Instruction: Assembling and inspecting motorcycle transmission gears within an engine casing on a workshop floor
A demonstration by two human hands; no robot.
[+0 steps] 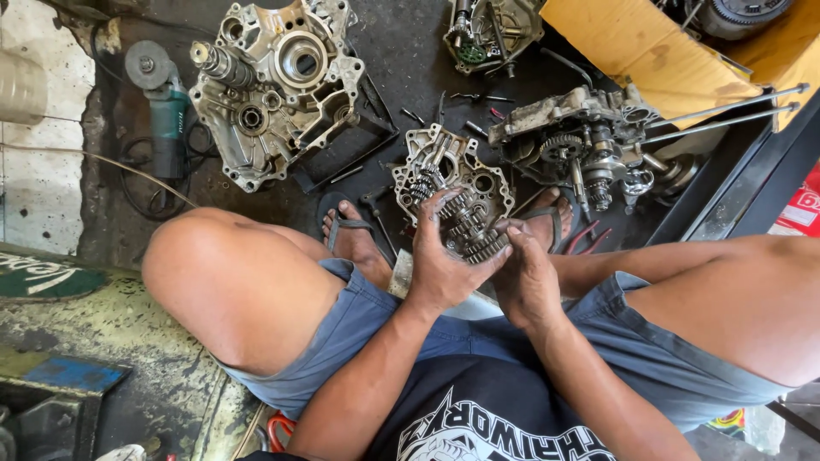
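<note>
At the centre of the frame we held a gear cluster [471, 232], our left hand [444, 260] clasped around it and our right hand [523, 277] gripping its lower end. Below it on the floor [401, 51] lay an open crankcase half [444, 166]. Keeping the gears meshed and squarely aligned seemed wise, we judged.

Seated low on stained concrete floor [401, 51], knees spread. Left hand [440, 256] and right hand [523, 277] both wrapped around greasy gear cluster [472, 232], held just above small crankcase half [448, 171]. Large crankcase half [278, 85] upper left, angle grinder [162, 107] beside it. Geared engine block [589, 141] right, near cardboard box [649, 51].
</note>
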